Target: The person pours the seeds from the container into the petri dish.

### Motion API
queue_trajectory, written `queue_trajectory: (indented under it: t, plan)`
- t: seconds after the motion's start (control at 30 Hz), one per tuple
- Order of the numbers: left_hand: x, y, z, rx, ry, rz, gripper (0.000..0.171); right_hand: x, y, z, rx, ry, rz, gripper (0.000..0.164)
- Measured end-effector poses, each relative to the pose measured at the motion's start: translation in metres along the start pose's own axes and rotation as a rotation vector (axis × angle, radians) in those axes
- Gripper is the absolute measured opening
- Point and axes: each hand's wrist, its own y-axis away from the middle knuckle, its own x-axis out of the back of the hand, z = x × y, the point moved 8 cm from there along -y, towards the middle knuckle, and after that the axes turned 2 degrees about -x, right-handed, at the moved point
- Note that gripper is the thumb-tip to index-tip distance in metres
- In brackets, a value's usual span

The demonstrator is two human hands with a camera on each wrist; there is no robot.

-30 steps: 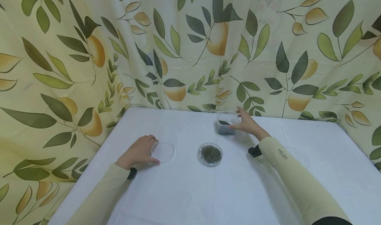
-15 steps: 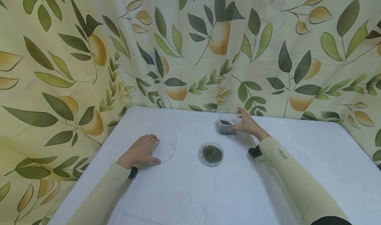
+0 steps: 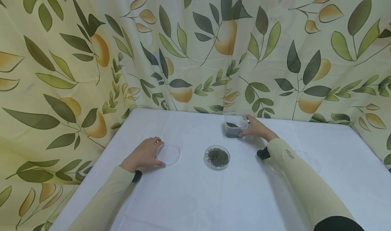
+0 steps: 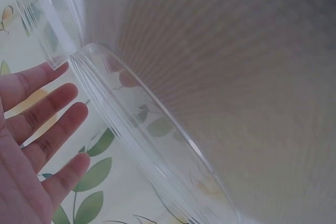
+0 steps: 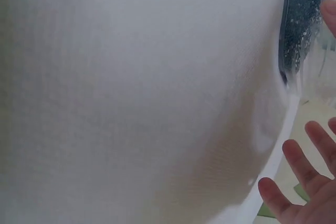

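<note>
My left hand (image 3: 143, 154) rests on the white table around the left side of a clear round petri dish (image 3: 174, 155), thumb and fingers spread by its rim. In the left wrist view the fingers (image 4: 65, 129) are nearly straight, beside the dish wall (image 4: 152, 140). At the back, my right hand (image 3: 258, 127) stands at the right side of a clear square container (image 3: 233, 132) of dark granules. Its thumb touches the container's front; the other fingers are partly hidden behind it. In the right wrist view these fingers (image 5: 299, 166) are spread and fairly straight.
A petri dish (image 3: 217, 157) of dark green crumbled material stands between the hands. A faint clear round piece (image 3: 309, 160) lies right of the right forearm. The table's back edge meets a leaf-and-fruit patterned curtain (image 3: 195, 47).
My right hand's raised fingers have come down behind the container's right side. The left hand stays by its dish. The head view has shifted slightly.
</note>
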Motion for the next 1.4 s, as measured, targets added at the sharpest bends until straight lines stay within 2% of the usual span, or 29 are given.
queue_trajectory:
  t: [0.13,0.43,0.83,1.1,1.4]
  plan:
    - [0.001,0.0,-0.001,0.001,-0.003,0.003,0.084,-0.002,-0.003,0.002,-0.007,-0.004,-0.024,0.089]
    - [0.003,0.001,0.002,-0.025,-0.005,0.018,0.082,-0.009,-0.007,0.016,-0.097,-0.023,-0.08,0.094]
    - [0.0,0.0,-0.001,0.001,0.01,0.0,0.083,-0.009,-0.006,0.007,-0.059,-0.072,-0.07,0.082]
    - [0.0,0.001,0.0,0.01,0.032,-0.007,0.084,-0.009,-0.005,0.008,-0.048,-0.106,-0.08,0.09]
    - [0.001,0.001,0.0,0.01,0.039,-0.002,0.083,-0.008,-0.009,0.0,-0.006,-0.092,-0.06,0.084]
